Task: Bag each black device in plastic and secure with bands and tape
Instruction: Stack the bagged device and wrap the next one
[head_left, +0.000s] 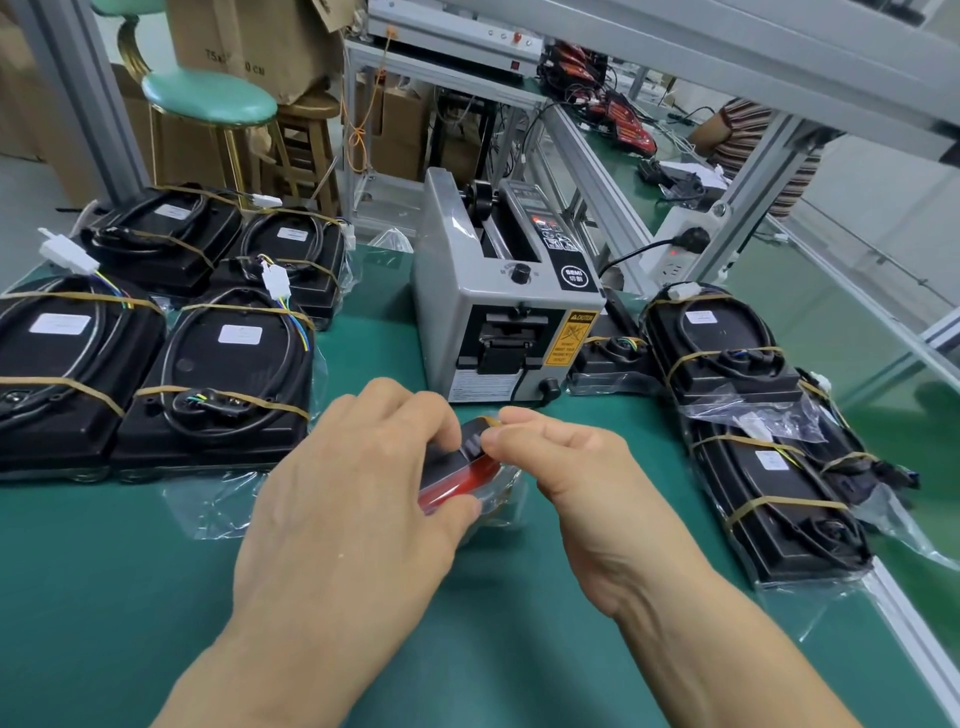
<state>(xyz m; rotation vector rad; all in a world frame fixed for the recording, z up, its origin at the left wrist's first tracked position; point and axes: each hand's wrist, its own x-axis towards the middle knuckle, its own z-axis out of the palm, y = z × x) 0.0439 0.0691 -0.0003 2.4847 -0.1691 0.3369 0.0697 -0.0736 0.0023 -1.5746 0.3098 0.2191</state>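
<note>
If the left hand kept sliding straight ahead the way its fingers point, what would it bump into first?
Probably the grey tape dispenser. The left hand grips the bagged device, with its fingers pointing forward and slightly right, toward the dispenser's front. Only bare green mat seems to lie between, though depth is uncertain.

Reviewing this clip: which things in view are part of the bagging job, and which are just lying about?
Part of the job:
- bagged device, gripped by the left hand and right hand
- banded devices on the left
- bagged devices on the right
- tape dispenser

Lying about:
- green stool
- cardboard boxes
- power strip
- red units on the far bench
</note>
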